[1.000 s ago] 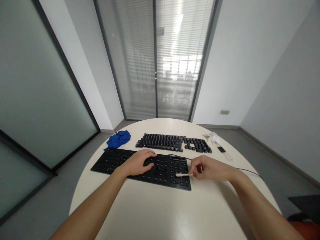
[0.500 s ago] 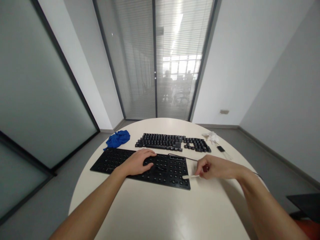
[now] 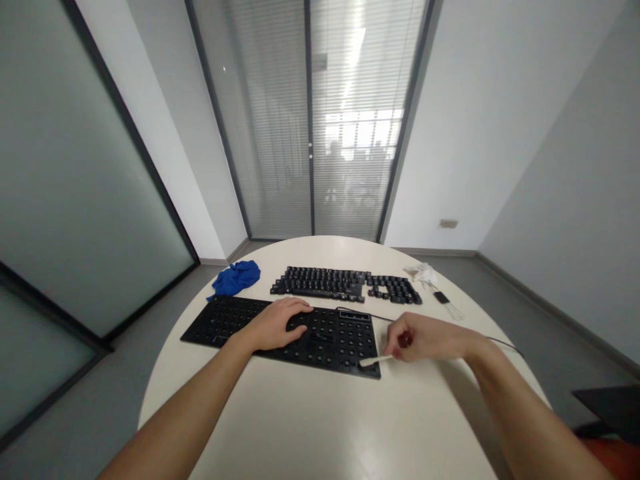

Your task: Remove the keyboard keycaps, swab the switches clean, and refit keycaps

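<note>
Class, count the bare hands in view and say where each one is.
2: the left hand lies on the black keyboard base, and the right hand holds a pale thin tool at the base's right end.

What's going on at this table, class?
A person's left hand rests on a black rectangular keyboard base with bare key sockets showing. The right hand holds a slim white brush-like tool, its head at the base's near right corner. Beyond, small black plastic keycaps lie in rows; a crumpled blue cloth lies to their left.
</note>
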A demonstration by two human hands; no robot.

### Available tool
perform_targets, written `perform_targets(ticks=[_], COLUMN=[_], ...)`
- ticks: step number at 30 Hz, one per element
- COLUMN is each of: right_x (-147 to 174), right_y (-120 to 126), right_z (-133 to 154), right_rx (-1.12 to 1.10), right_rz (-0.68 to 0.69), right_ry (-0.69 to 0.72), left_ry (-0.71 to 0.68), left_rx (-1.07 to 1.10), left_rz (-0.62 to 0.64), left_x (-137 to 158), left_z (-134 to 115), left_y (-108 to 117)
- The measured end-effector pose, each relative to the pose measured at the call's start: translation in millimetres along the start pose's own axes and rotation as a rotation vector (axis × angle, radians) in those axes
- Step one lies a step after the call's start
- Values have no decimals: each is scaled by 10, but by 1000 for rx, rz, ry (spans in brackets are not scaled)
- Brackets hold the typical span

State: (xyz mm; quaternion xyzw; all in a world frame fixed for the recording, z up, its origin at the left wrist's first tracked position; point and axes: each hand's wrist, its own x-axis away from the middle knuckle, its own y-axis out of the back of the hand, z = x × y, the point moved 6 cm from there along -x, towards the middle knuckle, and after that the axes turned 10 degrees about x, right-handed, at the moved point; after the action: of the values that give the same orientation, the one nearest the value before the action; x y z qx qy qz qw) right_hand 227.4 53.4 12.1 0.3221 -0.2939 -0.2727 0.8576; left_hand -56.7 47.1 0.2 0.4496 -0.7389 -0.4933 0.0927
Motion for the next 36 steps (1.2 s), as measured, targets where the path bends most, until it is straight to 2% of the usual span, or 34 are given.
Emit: perform_targets(ticks=[5,17,28,36], right_x=[-50,-111,5,58], right_y=[-18,-93,1,55], right_z=[99,304,134,-130], right_rx=[32,21,21,4], right_rz=[-46,-49,-20,17], right_ry=[34,178,48,-8], left_ry=[0,-3,4,-4], left_rx=[-3,-2,-5,-5], left_rz=[2,-2,3,-7], left_x=[-14,-28,-6,10], left_z=[-41,-62,-14,21], left_y=[18,39,6,-12])
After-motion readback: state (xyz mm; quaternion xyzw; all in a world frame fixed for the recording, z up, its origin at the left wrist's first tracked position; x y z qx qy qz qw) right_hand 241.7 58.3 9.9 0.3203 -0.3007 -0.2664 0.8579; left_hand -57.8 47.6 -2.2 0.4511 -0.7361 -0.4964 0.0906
